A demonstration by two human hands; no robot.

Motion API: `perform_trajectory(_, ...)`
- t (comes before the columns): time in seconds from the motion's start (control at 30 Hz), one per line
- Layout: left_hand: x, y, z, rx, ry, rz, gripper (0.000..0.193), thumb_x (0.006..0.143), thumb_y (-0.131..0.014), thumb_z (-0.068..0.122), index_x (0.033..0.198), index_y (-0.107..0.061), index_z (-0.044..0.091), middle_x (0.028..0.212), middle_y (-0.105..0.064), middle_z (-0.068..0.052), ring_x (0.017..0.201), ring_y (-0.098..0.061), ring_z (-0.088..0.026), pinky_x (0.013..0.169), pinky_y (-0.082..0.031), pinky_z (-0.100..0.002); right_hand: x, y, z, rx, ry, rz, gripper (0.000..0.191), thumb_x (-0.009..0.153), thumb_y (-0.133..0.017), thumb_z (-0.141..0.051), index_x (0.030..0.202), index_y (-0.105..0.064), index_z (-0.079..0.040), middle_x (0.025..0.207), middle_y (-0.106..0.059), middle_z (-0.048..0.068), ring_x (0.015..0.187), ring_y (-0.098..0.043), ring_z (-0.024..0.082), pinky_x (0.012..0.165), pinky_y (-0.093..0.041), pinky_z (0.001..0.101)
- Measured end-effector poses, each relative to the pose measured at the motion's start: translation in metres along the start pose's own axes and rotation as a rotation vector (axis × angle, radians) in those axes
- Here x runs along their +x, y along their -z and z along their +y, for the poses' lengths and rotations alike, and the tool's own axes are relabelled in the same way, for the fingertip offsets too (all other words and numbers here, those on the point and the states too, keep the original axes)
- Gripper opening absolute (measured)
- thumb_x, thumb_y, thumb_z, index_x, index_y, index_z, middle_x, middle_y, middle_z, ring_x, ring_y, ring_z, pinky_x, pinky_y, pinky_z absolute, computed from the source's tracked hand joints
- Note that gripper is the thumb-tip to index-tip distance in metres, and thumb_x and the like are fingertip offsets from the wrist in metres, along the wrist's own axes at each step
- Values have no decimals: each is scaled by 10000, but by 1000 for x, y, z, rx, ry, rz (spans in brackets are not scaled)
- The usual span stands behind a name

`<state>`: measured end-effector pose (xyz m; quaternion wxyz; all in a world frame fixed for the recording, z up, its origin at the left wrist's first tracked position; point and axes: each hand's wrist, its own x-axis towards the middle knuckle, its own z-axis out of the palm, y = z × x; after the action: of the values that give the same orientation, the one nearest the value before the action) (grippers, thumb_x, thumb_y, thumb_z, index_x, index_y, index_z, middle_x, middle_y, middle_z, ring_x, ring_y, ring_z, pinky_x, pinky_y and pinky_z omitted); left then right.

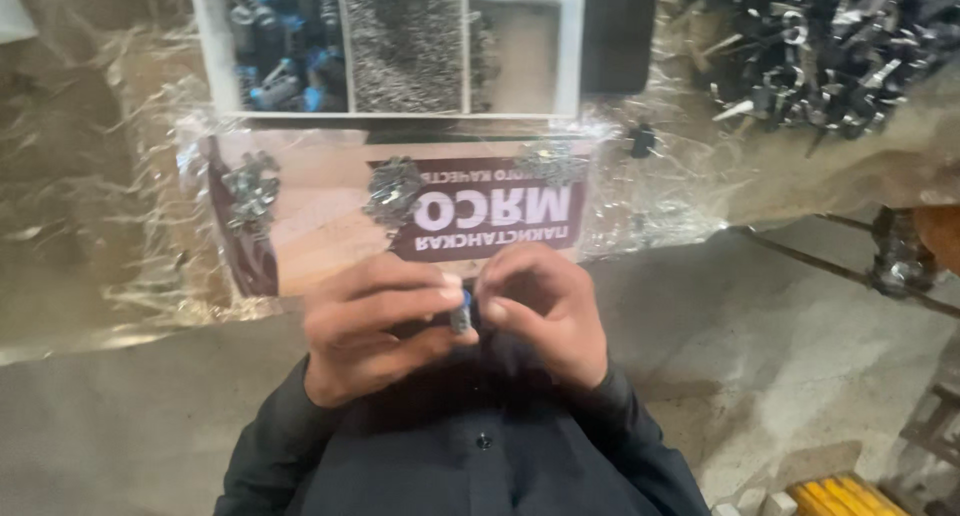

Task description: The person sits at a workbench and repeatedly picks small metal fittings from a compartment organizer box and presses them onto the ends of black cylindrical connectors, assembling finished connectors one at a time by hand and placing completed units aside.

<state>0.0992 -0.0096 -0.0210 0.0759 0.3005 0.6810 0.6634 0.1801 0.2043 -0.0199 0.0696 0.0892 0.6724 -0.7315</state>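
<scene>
My left hand and my right hand meet close in front of my chest, above my dark shirt. Between their fingertips they pinch a small grey and blue cylindrical part; both hands touch it. Just beyond the hands lies a printed maroon and tan card under clear plastic wrap, with three small clusters of shiny metal pieces on it. Details of the held part are blurred.
A white divided tray at the top holds blue and black parts, grey pins and an empty-looking section. A heap of dark metal parts lies top right. Concrete floor spreads below; yellow objects sit bottom right.
</scene>
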Motion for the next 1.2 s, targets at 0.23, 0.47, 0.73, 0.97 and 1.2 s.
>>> perform_trajectory(0.23,-26,37,1,-65,187,291,423,760,-938,-17,1132,-739,25,1178,-704,-123,843,-660,-112,734,-592,-260,8,-26,10,-1103,478,234,389,875,-876,-176,1221,-716,-101,1091,-647,64,949,-635,278,825,-530,392)
perform_trajectory(0.47,-36,49,6,53,174,325,431,765,-941,-3,1142,-734,30,1181,-702,-123,854,-658,-96,740,-590,-252,28,-52,19,-1199,650,13,480,877,-894,-328,1265,-730,-98,1078,-592,63,867,-591,246,752,-495,385)
perform_trajectory(0.73,-23,32,4,77,137,202,407,748,-946,73,1103,-745,73,1105,-732,-106,891,-698,-159,725,-594,-261,18,1,21,-992,824,-145,321,750,-752,-39,1071,-752,-33,1065,-704,90,929,-664,272,801,-559,415)
perform_trajectory(0.97,-9,5,0,85,20,55,423,771,-929,87,1147,-735,89,1142,-730,-83,986,-743,-208,840,-619,-317,-7,-10,6,-613,592,339,237,813,-804,92,993,-701,-23,893,-729,116,833,-726,227,748,-573,317)
perform_trajectory(1.2,-4,2,5,63,23,0,435,803,-915,100,1195,-727,96,1172,-721,-74,1055,-738,-221,897,-621,-338,-2,-23,-24,-558,607,249,269,772,-814,82,991,-711,-35,923,-718,89,854,-689,251,751,-559,321)
